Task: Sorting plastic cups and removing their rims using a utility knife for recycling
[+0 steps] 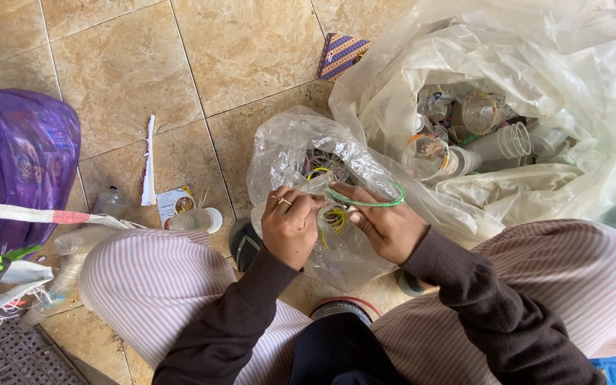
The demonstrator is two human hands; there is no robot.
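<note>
down on the tan glazed floor tiles [122, 78], the left hand [290, 227] and right hand [386, 227] meet over a small crinkled clear plastic bag [286, 153]. the left hand, one ring on a finger, is closed on a clear plastic cup [316, 187]; the right hand pinches a thin green plastic ring [368, 202] at the cup's mouth. thin yellow rings [335, 218] hang just below, their number unclear. a large milky plastic sack [536, 64] holds many clear cups, too jumbled to count. one purple bag [16, 164] sits left, with a clear bottle [112, 202] nearby.
</note>
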